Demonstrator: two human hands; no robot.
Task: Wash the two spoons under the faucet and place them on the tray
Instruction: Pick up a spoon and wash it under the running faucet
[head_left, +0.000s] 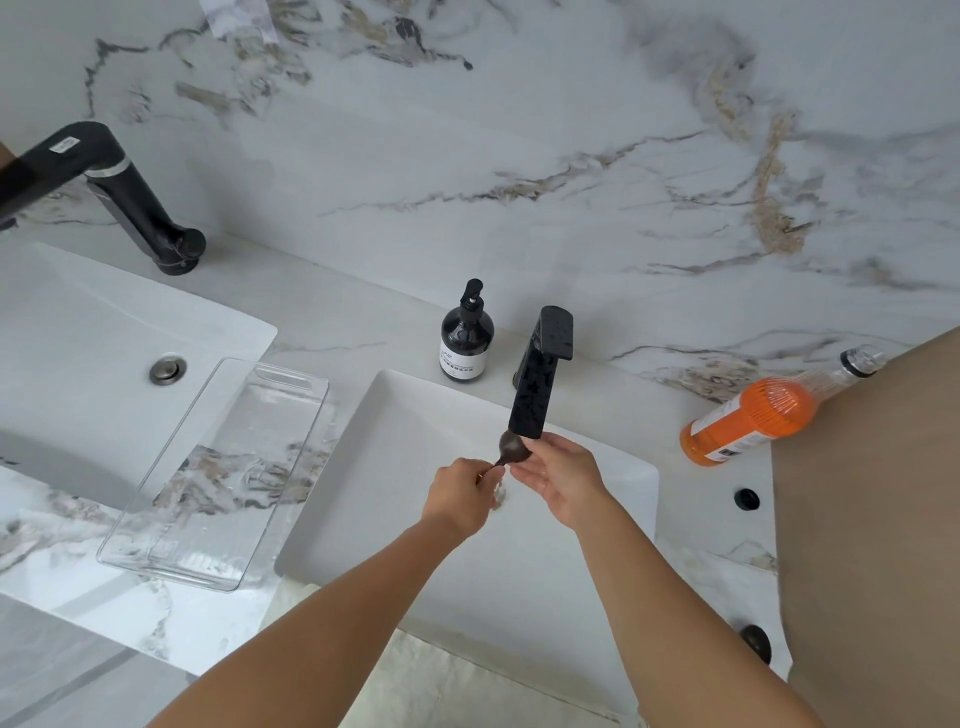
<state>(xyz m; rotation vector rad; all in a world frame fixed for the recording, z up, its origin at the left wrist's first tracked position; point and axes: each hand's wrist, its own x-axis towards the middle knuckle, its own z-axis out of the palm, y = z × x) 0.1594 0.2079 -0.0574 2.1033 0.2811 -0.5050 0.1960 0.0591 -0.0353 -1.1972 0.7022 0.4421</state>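
Observation:
A dark spoon (513, 448) is held just under the spout of the black faucet (537, 379), over the white sink (395, 467). My left hand (460, 493) pinches its handle. My right hand (558, 475) touches the spoon's bowl with its fingertips, the palm cupped under it. A clear plastic tray (171, 530) lies on the counter left of the sink, with nothing visible in it. I see only one spoon.
A dark soap pump bottle (466, 338) stands behind the sink, left of the faucet. An orange bottle (753, 418) lies on its side at the right. A second sink (78, 364) with a black faucet (119, 197) is at the left. A brown panel (872, 519) fills the right side.

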